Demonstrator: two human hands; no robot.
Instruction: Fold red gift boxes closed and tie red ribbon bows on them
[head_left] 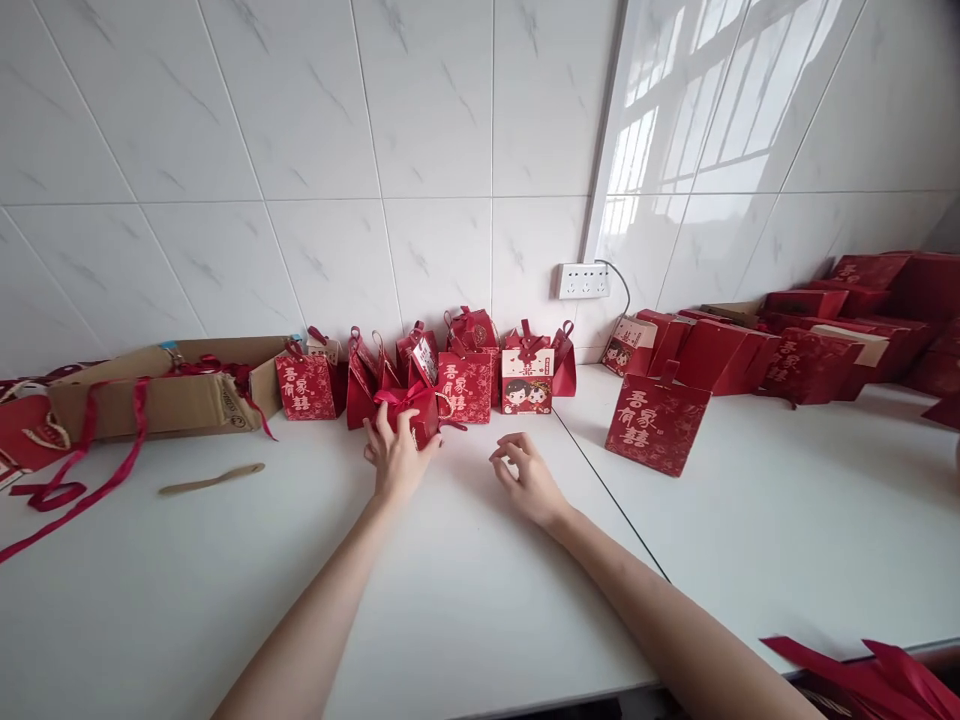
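My left hand (397,455) is on a small red gift box (426,418) with a ribbon bow on top, its fingers spread over the near side and top. The box stands tilted in front of a row of similar red gift boxes. To the right, my right hand (529,478) hovers just above the white table with loosely curled fingers and a gap at the thumb; I see nothing in it. Nearest to it are a red gift box with white characters (469,388) and a gift box with two cartoon faces (527,382).
An open cardboard box (150,408) with red ribbons stands at the left. A flat wooden stick (212,479) lies before it. On the right are a single red gift box (658,425) and many red boxes (810,365). A power strip (583,281) is on the tiled wall.
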